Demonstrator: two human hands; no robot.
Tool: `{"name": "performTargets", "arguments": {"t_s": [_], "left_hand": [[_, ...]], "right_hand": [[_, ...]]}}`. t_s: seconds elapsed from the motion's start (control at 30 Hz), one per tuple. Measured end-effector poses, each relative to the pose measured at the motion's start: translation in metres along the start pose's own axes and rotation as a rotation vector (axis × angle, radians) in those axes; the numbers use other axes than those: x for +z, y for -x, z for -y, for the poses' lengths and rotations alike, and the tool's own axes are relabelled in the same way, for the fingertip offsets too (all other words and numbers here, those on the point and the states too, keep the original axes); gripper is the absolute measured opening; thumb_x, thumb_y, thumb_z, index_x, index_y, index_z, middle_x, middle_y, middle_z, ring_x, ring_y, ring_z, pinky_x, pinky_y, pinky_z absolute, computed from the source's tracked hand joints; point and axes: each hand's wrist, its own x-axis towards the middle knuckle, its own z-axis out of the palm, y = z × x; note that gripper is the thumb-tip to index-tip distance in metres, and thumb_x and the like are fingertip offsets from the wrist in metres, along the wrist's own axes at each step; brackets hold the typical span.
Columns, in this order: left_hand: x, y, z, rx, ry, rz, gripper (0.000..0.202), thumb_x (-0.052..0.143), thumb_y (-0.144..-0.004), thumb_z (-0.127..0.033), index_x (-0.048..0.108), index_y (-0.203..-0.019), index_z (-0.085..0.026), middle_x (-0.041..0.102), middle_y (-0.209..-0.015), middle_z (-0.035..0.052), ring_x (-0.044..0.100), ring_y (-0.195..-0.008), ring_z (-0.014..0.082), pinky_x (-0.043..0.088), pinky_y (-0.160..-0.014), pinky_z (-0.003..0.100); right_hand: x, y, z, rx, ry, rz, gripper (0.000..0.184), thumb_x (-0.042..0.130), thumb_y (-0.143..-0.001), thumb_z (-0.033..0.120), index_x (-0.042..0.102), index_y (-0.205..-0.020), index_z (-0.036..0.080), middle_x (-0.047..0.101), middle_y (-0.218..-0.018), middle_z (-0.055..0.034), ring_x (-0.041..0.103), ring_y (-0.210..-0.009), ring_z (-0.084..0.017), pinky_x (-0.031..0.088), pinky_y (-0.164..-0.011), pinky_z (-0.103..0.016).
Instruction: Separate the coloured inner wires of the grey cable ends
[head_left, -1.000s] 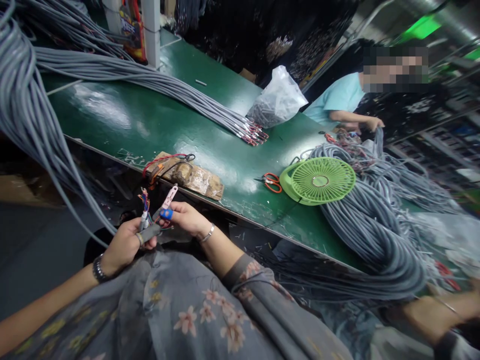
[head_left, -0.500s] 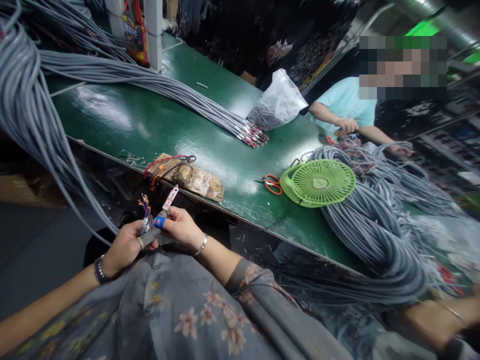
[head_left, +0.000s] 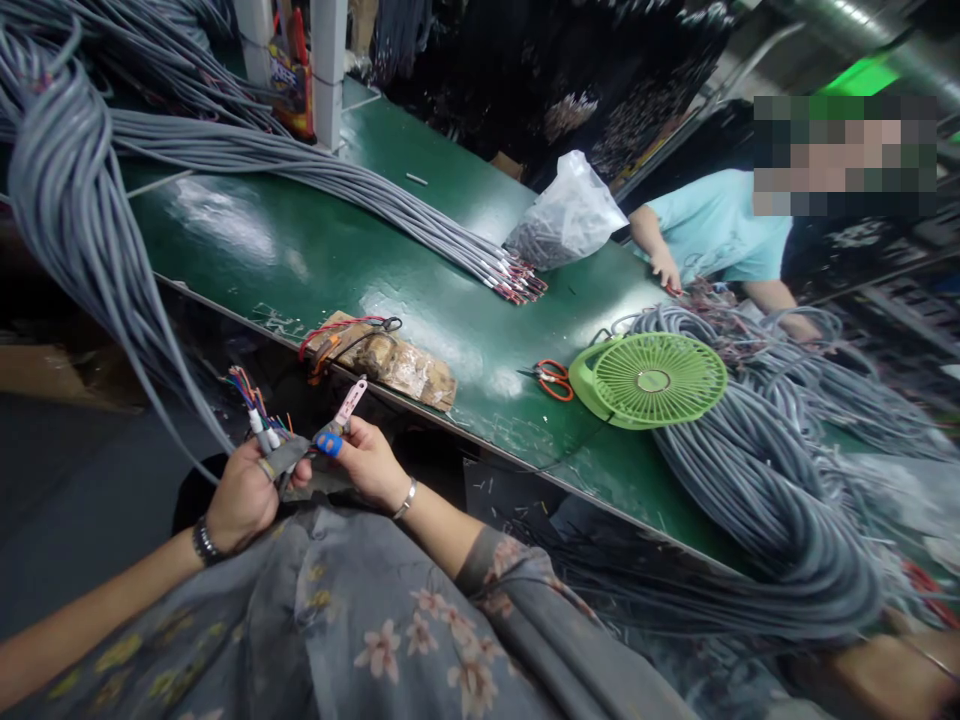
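My left hand is closed round the end of a grey cable, whose coloured inner wires fan out above the fist. My right hand pinches a small pink-handled blade tool with a blue-taped thumb, its tip right at the cable's stripped end. Both hands are held over my lap, below the near edge of the green table.
Long grey cable bundles lie across the table, with a thick hank hanging at left and a large coil at right. A green fan, orange scissors, a taped block and a plastic bag are there. Another person works across the table.
The cable end in my left hand has tilted left, so its coloured wires now point up-left. The person across the table moved their hands over the cables. My view shifted slightly.
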Motion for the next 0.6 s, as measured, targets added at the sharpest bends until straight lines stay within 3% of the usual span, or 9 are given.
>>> {"name": "performTargets", "arguments": {"t_s": [0.17, 0.33, 0.47, 0.6], "left_hand": [[-0.005, -0.002, -0.001, -0.027, -0.031, 0.054, 0.035, 0.091, -0.049, -0.040, 0.063, -0.054, -0.019, 0.061, -0.041, -0.0013, 0.053, -0.040, 0.0116, 0.044, -0.043, 0.024], [-0.007, 0.000, -0.004, -0.054, -0.292, 0.266, 0.037, 0.089, -0.053, -0.047, 0.066, -0.048, -0.018, 0.064, -0.044, 0.0023, 0.053, -0.044, 0.0119, 0.044, -0.048, 0.024], [-0.005, 0.003, -0.005, -0.067, -0.244, 0.188, 0.040, 0.089, -0.052, -0.052, 0.067, -0.050, -0.019, 0.064, -0.044, 0.0009, 0.052, -0.044, 0.0124, 0.044, -0.049, 0.025], [-0.005, 0.003, -0.003, -0.053, -0.178, 0.145, 0.036, 0.090, -0.050, -0.048, 0.068, -0.049, -0.020, 0.064, -0.045, 0.0010, 0.053, -0.044, 0.0129, 0.043, -0.048, 0.026]], "right_hand": [[0.001, -0.004, 0.002, 0.071, -0.041, 0.046, 0.056, 0.094, -0.053, 0.058, 0.061, -0.076, 0.019, 0.062, -0.065, 0.0045, 0.050, -0.056, -0.009, 0.041, -0.055, -0.024], [0.004, -0.009, 0.009, 0.114, 0.011, 0.026, 0.057, 0.097, -0.049, 0.055, 0.059, -0.069, 0.017, 0.059, -0.061, 0.0059, 0.048, -0.055, -0.007, 0.040, -0.056, -0.023], [0.001, -0.009, 0.003, 0.141, 0.004, -0.052, 0.055, 0.088, -0.064, 0.064, 0.057, -0.070, 0.019, 0.055, -0.055, 0.0070, 0.045, -0.049, -0.007, 0.038, -0.050, -0.022], [-0.007, -0.006, -0.004, 0.206, -0.141, 0.020, 0.050, 0.089, -0.067, 0.059, 0.061, -0.077, 0.019, 0.062, -0.064, 0.0037, 0.050, -0.052, -0.008, 0.043, -0.050, -0.023]]}}
